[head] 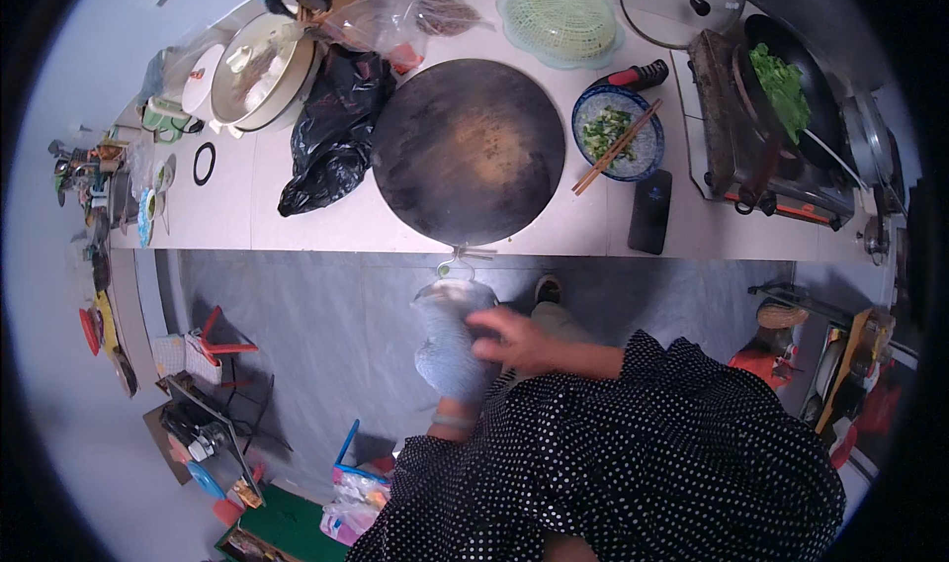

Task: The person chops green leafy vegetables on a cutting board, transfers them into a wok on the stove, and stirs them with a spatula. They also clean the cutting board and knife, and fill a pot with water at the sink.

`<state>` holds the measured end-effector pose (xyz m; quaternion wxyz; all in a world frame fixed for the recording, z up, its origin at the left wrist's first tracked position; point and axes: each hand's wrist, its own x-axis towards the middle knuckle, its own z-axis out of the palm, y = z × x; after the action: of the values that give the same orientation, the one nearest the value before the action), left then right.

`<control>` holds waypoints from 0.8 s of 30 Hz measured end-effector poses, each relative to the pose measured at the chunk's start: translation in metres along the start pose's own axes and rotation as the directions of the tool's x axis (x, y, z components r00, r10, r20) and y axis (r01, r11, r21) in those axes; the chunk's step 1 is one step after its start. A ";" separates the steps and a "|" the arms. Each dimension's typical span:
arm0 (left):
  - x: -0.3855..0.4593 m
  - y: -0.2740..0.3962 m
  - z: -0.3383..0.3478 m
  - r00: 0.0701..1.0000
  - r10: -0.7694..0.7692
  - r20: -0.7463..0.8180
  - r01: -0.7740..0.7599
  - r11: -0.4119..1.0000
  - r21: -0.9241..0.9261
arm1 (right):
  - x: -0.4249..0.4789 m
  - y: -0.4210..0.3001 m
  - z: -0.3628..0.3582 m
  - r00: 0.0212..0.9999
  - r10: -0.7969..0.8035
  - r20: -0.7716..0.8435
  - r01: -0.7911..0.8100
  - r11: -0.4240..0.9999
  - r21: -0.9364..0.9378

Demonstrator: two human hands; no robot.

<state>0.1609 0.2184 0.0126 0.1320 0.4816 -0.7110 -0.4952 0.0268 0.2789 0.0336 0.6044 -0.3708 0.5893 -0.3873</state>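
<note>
My left hand is wrapped in or covered by a light blue cloth, in front of the counter's edge; its fingers are hidden. Close to the cloth's right side is my right hand, blurred, with fingers spread; whether it touches the cloth is unclear. Just beyond the cloth, a metal hook hangs at the counter's edge. On the counter lies a round dark board. To its right a blue-rimmed bowl holds chopped greens, with wooden chopsticks across it.
A black plastic bag and a pot stand left of the board. A black phone lies below the bowl. On the right, a wok with leafy greens sits on a gas stove. A green basket lies behind.
</note>
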 end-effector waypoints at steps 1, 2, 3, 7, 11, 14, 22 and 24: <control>-0.004 -0.006 0.002 0.995 -0.065 0.071 0.076 0.984 -0.161 | -0.007 0.006 -0.011 0.987 0.076 -0.140 -0.070 0.996 0.053; -0.011 -0.011 0.006 0.979 -0.131 0.154 0.174 0.934 -0.313 | -0.012 0.025 -0.016 0.971 0.205 -0.123 -0.174 0.960 0.220; -0.017 -0.013 0.012 0.949 -0.146 0.278 0.252 0.883 -0.397 | -0.015 0.052 -0.016 0.943 0.321 -0.086 -0.265 0.882 0.389; -0.017 -0.018 0.044 0.724 -0.073 0.685 0.564 0.634 -0.529 | -0.036 0.050 -0.024 0.906 0.341 -0.250 -0.069 0.702 0.708; 0.003 -0.022 0.078 0.562 0.093 0.822 0.649 0.567 -0.507 | -0.044 0.094 -0.041 0.714 0.305 -0.631 -0.009 0.904 0.427; 0.015 -0.023 0.086 0.551 0.095 0.829 0.596 0.651 -0.470 | -0.056 0.066 -0.058 0.570 -0.006 -0.822 0.092 0.994 0.056; 0.019 0.025 0.050 0.578 -0.138 0.804 0.619 0.716 -0.323 | -0.035 0.073 -0.136 0.424 0.028 -0.905 -0.245 0.966 -0.085; 0.010 0.017 0.037 0.583 -0.227 0.780 0.659 0.693 -0.291 | -0.019 0.080 -0.161 0.397 0.074 -0.915 -0.402 0.910 -0.100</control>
<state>0.1219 0.2319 0.0066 -0.1451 0.3693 -0.3768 -0.8370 -0.1316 0.3313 -0.0359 0.1830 -0.1073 0.9177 -0.3358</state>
